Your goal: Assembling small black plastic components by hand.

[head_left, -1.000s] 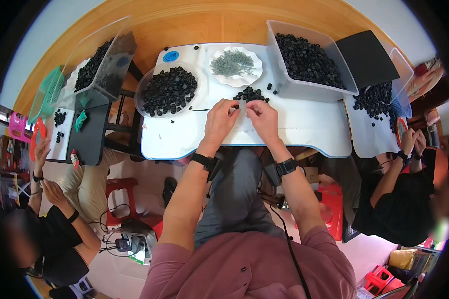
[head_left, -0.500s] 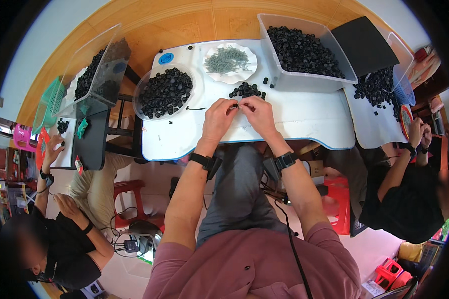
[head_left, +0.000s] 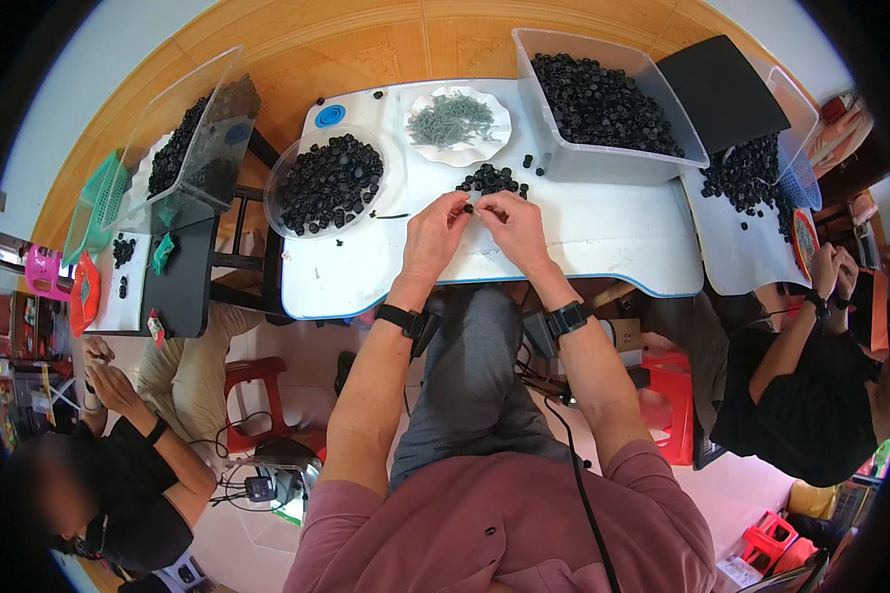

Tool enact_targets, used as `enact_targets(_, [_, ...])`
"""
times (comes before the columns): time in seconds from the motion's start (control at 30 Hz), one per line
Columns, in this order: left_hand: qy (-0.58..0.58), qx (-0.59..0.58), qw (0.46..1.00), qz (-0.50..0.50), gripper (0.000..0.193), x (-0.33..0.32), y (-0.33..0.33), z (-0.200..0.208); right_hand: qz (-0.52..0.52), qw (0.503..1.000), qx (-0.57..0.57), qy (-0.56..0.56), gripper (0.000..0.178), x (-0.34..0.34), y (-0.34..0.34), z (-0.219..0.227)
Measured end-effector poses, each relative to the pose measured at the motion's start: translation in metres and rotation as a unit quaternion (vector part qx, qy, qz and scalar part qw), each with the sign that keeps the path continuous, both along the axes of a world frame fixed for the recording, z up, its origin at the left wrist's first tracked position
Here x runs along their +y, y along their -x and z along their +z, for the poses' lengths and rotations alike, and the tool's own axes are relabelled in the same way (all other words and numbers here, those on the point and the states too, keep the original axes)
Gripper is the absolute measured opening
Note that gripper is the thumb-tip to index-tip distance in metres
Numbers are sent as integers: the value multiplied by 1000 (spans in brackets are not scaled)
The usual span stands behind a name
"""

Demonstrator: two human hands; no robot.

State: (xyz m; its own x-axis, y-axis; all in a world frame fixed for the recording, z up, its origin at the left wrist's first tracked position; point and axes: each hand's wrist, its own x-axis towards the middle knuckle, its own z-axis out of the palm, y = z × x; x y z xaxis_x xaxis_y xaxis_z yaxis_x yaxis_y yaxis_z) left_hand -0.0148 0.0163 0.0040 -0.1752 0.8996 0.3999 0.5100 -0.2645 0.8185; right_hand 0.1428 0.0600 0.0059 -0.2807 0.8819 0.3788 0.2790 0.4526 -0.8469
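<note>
Close together over the white table (head_left: 603, 242), my two hands work with pinched fingers. Between the fingertips of my left hand (head_left: 433, 237) is a small black cap-like piece (head_left: 468, 209). My right hand (head_left: 515, 229) is closed beside it; whatever its fingertips pinch is too small to make out. Just beyond my fingers lies a loose pile of similar black pieces (head_left: 491, 180). Farther back, a white scalloped plate (head_left: 504, 136) carries many thin grey-green bits (head_left: 450, 121).
A round clear tub (head_left: 279, 210) of black pieces stands on the left, near a blue disc (head_left: 329, 116). At the back right is a big clear bin (head_left: 618, 166) of them. Co-workers sit at both sides: one person's hand (head_left: 117, 388) left, another's hand (head_left: 829, 269) right.
My hands stay almost in place, and the black piece at my left fingertips shows more plainly. The left co-worker's hand has drawn back from the side table toward their other hand.
</note>
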Motion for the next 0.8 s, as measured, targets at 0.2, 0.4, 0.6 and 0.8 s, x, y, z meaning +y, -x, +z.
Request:
enact_targets(0.2, [-26, 60, 998, -1, 20, 0, 4, -7, 2, 1000, 4, -1, 11, -2, 3, 2])
enact_targets(0.4, [-26, 83, 996, -3, 18, 1, 0, -7, -7, 1000, -1, -6, 12, -2, 2, -1])
enact_targets(0.6, [-25, 62, 998, -12, 18, -1, 0, -5, -10, 1000, 14, 17, 12, -1, 0, -4])
enact_targets(0.8, [-31, 51, 998, -18, 18, -2, 2, -3, 4, 996, 47, 78, 12, 1, -1, -11])
